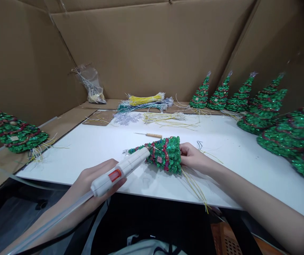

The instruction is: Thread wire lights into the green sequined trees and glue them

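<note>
Glitter tree (165, 154) lies on its side on the white tabletop (247, 166), its base gripped by the right hand (191, 157), fingers curled around it. Left hand (93, 180), wrapped around a white glue gun (121, 170), aims the nozzle at the tree's tip. Behind the tree lie an awl (152, 135) and bundled wires (146, 101); to its right stand finished trees (221, 94).
</note>
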Motion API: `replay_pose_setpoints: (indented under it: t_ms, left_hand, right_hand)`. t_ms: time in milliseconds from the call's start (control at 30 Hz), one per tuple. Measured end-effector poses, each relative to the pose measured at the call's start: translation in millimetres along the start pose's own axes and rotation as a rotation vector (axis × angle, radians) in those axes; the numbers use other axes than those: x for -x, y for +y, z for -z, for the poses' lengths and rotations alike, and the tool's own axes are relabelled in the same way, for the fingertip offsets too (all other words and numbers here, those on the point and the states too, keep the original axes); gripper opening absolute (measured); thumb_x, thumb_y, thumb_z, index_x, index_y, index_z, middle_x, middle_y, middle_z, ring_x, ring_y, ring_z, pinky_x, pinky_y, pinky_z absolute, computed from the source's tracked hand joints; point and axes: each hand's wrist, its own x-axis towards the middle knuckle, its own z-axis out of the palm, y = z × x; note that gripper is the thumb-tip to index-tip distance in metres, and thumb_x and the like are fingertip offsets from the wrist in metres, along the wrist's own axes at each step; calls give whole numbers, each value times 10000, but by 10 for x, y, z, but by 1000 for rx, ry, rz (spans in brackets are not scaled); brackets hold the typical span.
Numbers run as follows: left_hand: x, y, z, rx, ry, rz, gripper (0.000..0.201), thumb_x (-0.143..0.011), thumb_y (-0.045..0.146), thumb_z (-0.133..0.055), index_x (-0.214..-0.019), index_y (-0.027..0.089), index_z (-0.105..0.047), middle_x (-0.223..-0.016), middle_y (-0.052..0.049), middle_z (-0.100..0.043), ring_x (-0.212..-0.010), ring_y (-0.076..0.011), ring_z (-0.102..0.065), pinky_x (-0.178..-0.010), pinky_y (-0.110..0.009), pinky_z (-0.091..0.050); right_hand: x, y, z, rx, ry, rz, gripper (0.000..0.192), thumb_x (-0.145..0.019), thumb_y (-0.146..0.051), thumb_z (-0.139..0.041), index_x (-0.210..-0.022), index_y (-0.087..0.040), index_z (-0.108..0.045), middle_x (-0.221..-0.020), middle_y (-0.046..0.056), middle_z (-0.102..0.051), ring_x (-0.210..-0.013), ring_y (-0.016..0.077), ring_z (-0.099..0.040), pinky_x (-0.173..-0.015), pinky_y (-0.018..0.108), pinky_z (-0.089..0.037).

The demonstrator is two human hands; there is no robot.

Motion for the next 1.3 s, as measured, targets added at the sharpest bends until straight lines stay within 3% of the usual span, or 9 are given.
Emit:
replay_pose_setpoints:
  t_ms: [100, 400, 1067, 1300]
  left_hand:
    - [-6, 21, 21, 45, -56, -2, 193, -962, 329, -441, -852, 198, -529, -750, 21, -505, -656, -105, -498, -607, -202, -387]
    - [8, 37, 1, 44, -28, -25, 203, -966, 292, -436, -805, 186, -501, -741, 36, -427, -635, -92, -444, -599, -212, -343]
    - [28, 31, -8, 66, -16, -28, 172, -960, 290, -448, -834, 197, -518, -744, 31, -469, -642, -102, -464, -598, -226, -348]
    - [27, 23, -11, 41, -10, -44, 185, -957, 277, -444, -801, 199, -506, -728, 36, -442, -633, -99, -447, -600, -224, -349]
  right_hand:
    - [1, 6, 5, 3, 9, 2, 337, -644, -284, -713, -533, -197, -407, -471, -59, -352, -511, 104, -412, -485, 229, -333]
    - [10, -12, 3, -18, -18, -20, 324, -646, -353, -750, -593, -181, -480, -508, -47, -422, -532, 111, -433, -515, 242, -343]
    - [11, -14, 1, -24, -25, -29, 297, -642, -347, -753, -611, -154, -529, -538, -41, -443, -511, 86, -380, -492, 226, -285]
    - [8, -23, -5, -65, -21, -18, 332, -632, -345, -778, -579, -171, -500, -499, -58, -416, -525, 100, -412, -528, 242, -341]
